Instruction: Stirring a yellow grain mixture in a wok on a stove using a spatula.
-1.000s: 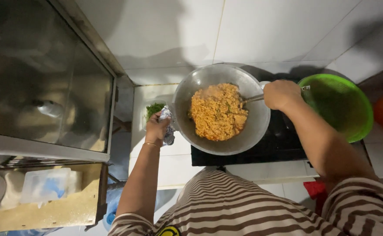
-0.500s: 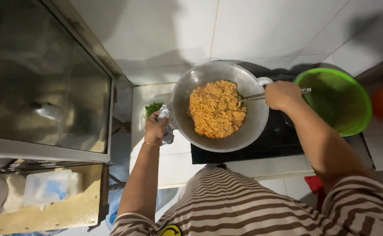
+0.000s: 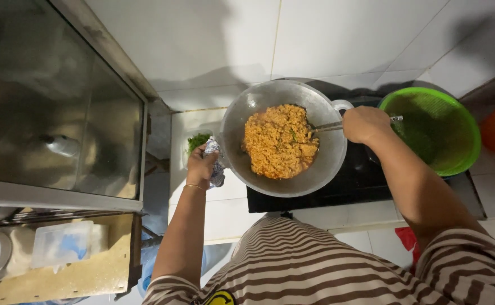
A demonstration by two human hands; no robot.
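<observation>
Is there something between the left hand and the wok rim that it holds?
Yes. A crumpled cloth lies between the left hand and the wok rim. The right hand grips the metal utensil directly.

brown-and-cream striped shirt, thin gold bracelet, yellow emblem

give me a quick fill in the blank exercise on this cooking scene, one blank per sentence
1. The wok is filled with orange-coloured ____.
2. The right hand grips the handle of a metal utensil that reaches into the ____.
3. The left hand holds the wok's rim through a crumpled ____.
4. The round colander to the right of the wok is ____ in colour.

Missing words: noodles; wok; cloth; green
</observation>
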